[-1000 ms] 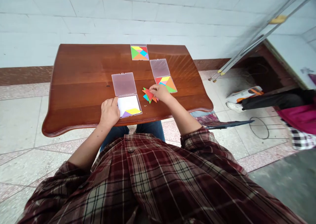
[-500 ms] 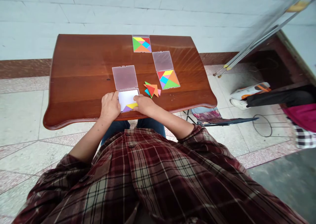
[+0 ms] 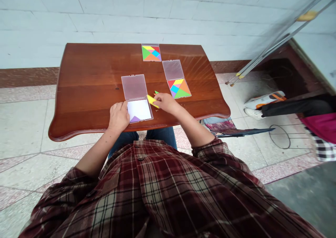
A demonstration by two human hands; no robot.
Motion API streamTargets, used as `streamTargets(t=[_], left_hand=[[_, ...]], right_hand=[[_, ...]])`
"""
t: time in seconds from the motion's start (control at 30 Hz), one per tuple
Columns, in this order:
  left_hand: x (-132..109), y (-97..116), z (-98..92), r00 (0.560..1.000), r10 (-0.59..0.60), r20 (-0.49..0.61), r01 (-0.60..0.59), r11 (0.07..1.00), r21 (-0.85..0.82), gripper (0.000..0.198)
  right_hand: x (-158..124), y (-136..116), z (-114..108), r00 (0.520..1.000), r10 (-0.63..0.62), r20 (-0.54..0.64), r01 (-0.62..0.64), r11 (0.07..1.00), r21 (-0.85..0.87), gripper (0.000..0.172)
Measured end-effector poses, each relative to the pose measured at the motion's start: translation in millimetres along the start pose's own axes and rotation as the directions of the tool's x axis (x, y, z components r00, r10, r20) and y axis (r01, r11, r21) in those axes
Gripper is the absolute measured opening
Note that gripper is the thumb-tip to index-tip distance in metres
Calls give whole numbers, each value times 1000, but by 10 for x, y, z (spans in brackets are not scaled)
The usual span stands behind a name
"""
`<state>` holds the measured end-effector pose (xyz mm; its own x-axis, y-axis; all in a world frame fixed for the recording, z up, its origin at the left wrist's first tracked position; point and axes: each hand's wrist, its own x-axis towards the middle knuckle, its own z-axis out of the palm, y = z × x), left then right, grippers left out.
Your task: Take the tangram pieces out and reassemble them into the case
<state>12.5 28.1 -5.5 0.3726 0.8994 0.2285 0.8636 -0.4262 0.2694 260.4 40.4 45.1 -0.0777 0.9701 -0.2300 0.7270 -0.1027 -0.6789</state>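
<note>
An open plastic tangram case point(image 3: 143, 117) lies near the table's front edge, its clear lid point(image 3: 134, 87) folded back away from me. A purple triangle point(image 3: 135, 119) sits at the bottom of the case's white inside. My left hand point(image 3: 118, 116) grips the left side of the case, its fingers close together. Just right of the case, my right hand point(image 3: 165, 102) pinches a yellow tangram piece point(image 3: 152, 100) between thumb and fingers. Behind that hand, the tip of a green piece point(image 3: 156, 92) and a bit of orange show; the other loose pieces are hidden.
Two filled tangram cases lie farther back, one at the right with an open lid point(image 3: 173, 70) and one point(image 3: 151, 53) at the table's far edge. A folding chair point(image 3: 220, 126) stands at the right. Crutches point(image 3: 259, 56) lean on the wall near another person's leg point(image 3: 283, 108).
My right hand has lifted the yellow piece out of the case and moved right, over the loose pieces. The purple triangle stays inside. My left hand keeps its place on the case.
</note>
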Motion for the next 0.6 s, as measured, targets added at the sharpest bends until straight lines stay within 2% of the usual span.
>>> streamTargets(t=[0.03, 0.1, 0.23, 0.33, 0.4, 0.5, 0.53, 0.6], left_hand=[[-2, 3, -3, 1000, 0, 1, 0, 1000, 6, 44], [-4, 8, -10, 1000, 3, 5, -3, 1000, 18, 43], [-5, 12, -22, 1000, 3, 13, -3, 999, 33, 43], [-3, 16, -29, 1000, 2, 21, -2, 1000, 26, 42], [-1, 22, -32, 1000, -1, 21, 1, 1000, 15, 43], [3, 31, -31, 1000, -12, 26, 11, 1000, 13, 43], [2, 33, -29, 1000, -16, 26, 16, 1000, 14, 43], [-3, 37, -26, 999, -25, 29, 25, 1000, 10, 44]], right_hand=[[13, 80, -68, 996, 37, -83, -34, 999, 33, 8], [31, 208, -175, 982, 101, -158, -85, 991, 103, 8], [57, 329, -248, 967, 185, -175, -158, 975, 153, 7], [77, 360, -249, 966, 199, -164, -193, 980, 48, 6], [68, 339, -244, 959, 180, -220, -200, 977, -73, 4], [-9, 174, -164, 949, 53, -310, -127, 966, -226, 17], [-49, 81, -102, 962, -7, -274, -64, 966, -249, 19], [-140, -138, 74, 993, -114, -19, 107, 966, -235, 19]])
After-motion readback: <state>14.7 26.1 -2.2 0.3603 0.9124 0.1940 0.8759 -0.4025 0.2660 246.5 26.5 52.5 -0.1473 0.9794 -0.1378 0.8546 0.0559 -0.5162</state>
